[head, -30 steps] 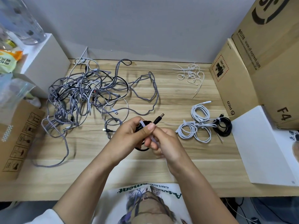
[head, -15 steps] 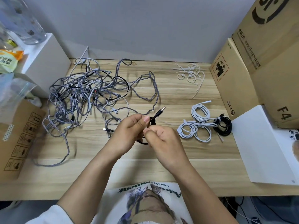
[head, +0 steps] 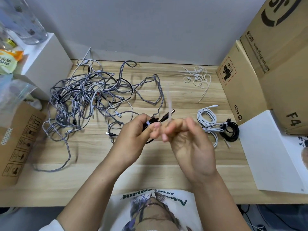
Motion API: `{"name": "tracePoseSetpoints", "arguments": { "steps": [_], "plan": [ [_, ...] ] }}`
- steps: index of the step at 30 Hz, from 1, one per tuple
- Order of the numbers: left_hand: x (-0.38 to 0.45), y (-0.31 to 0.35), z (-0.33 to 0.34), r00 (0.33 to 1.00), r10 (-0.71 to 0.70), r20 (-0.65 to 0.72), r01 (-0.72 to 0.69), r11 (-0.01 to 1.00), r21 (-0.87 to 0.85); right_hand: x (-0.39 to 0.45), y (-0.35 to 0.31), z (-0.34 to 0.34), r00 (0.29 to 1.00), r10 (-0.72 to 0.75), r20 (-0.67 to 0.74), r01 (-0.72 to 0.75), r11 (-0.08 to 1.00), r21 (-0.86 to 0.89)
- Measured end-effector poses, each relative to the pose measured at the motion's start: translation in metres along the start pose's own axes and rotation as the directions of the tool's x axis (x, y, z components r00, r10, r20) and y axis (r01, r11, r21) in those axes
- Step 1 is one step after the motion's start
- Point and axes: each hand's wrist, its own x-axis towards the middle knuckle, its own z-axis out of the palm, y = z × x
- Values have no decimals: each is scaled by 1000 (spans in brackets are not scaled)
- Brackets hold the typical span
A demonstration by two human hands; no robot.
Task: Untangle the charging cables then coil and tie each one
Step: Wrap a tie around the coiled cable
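As the right hand [head: 186, 139] is now pulling the tie [head: 169, 104] tail up, pinching it, the left hand [head: 138, 130] is gripping the black coil [head: 152, 121] mid-desk, so cinching is nearly done

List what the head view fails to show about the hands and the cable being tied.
- Right hand: fingers motion-blurred; grip on the white tie unclear.
- Black cable: its coil is mostly hidden behind the left hand.
- Tie's lock: too small and blurred to tell if closed.
- Tangled cables: count unreadable, strands overlap.

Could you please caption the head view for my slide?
Left hand grips a coiled black cable; right hand pulls its white zip tie.
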Motion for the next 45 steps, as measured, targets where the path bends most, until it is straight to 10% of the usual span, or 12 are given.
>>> {"name": "tracePoseSetpoints", "arguments": {
  "steps": [8,27,40,45],
  "plan": [
    [-8,10,2,991,30,130,-21,997,-67,3,-10,4,973,13,-230,9,996,92],
    [-15,31,-3,959,6,284,83,950,-302,-2,-20,-6,976,78,-204,-115,977,-181],
    [-16,22,-6,979,-45,199,38,999,38,-3,-13,-6,953,129,-274,-242,869,-432],
    [-13,22,-8,990,-35,134,-17,929,370,-3,3,-12,947,-229,-225,-81,510,-857]
  ]
}}
